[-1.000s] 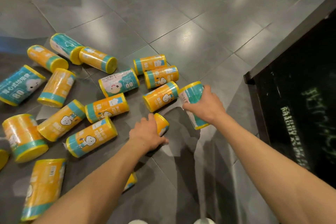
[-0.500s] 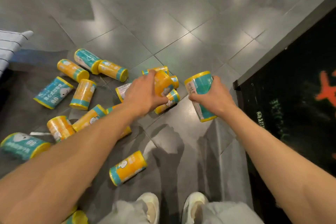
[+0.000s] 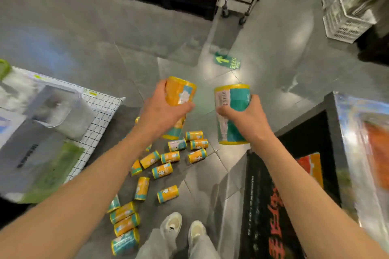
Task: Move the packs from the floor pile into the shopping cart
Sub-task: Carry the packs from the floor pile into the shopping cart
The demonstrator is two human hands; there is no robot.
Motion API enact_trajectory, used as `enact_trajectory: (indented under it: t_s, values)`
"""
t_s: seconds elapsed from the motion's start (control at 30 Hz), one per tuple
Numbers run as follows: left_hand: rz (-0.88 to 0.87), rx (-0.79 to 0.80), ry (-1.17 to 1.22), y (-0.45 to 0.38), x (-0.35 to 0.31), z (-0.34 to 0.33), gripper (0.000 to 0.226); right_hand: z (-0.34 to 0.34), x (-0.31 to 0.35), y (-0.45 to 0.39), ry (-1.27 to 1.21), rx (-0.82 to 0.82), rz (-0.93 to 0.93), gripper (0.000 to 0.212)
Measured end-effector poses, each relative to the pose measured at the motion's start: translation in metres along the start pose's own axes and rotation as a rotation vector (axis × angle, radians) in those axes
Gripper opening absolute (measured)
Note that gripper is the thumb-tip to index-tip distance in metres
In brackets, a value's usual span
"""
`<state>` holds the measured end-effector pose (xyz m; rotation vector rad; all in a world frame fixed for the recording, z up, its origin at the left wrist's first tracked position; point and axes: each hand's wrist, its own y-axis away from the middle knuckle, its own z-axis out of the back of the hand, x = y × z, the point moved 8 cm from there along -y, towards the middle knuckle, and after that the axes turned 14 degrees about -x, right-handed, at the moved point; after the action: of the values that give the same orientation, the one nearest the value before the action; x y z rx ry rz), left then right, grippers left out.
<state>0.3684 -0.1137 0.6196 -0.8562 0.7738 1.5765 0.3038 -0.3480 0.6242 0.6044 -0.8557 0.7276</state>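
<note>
Two held packs (image 3: 180, 99); about sixteen floor packs (image 3: 168, 194); two shoes (image 3: 171, 224).

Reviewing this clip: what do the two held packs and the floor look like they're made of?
Orange pack in the left hand and teal pack in the right hand: probably thin glossy plastic film, judging by wrinkles and sheen. Floor: likely polished grey stone or ceramic tile, given grout lines and soft reflections.

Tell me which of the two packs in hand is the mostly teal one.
The pack in the right hand: its teal pack has a teal wrapper, while the left hand holds an orange pack.
</note>
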Motion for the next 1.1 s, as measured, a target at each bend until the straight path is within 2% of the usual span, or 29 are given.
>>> enact_trajectory:
  t_s: [0.17, 0.3, 0.37, 0.53, 0.67, 0.73, 0.87, 0.97, 1.03, 1.1]
  values:
    - [-0.025, -0.164, 0.036, 0.012, -0.106, 0.106, 0.062, 0.032, 0.133, 0.030, -0.047, 0.074, 0.117, 0.057]
    - [0.000, -0.354, 0.002, 0.031, -0.149, 0.195, 0.072, 0.034, 0.216, 0.060, -0.075, 0.179, 0.232, 0.060]
    - [0.021, -0.473, -0.012, 0.050, -0.154, 0.241, 0.067, 0.024, 0.247, 0.084, -0.091, 0.257, 0.291, 0.063]
    - [0.140, -0.708, 0.053, 0.120, -0.121, 0.349, 0.056, -0.029, 0.303, 0.179, -0.170, 0.519, 0.396, 0.054]
    - [0.256, -0.915, 0.104, 0.203, -0.078, 0.439, 0.064, -0.082, 0.330, 0.292, -0.197, 0.796, 0.498, 0.048]
    - [0.299, -1.037, 0.131, 0.255, -0.055, 0.485, 0.063, -0.106, 0.339, 0.360, -0.177, 0.919, 0.549, 0.049]
    - [0.403, -1.281, 0.183, 0.380, -0.006, 0.568, 0.077, -0.147, 0.343, 0.516, -0.136, 1.165, 0.653, 0.064]
    - [0.484, -1.469, 0.159, 0.488, 0.028, 0.621, 0.083, -0.161, 0.332, 0.645, -0.125, 1.341, 0.727, 0.057]
    - [0.522, -1.576, 0.153, 0.555, 0.045, 0.647, 0.076, -0.165, 0.320, 0.724, -0.122, 1.445, 0.766, 0.056]
    - [0.579, -1.690, 0.147, 0.622, 0.061, 0.666, 0.062, -0.160, 0.304, 0.799, -0.105, 1.550, 0.813, 0.068]
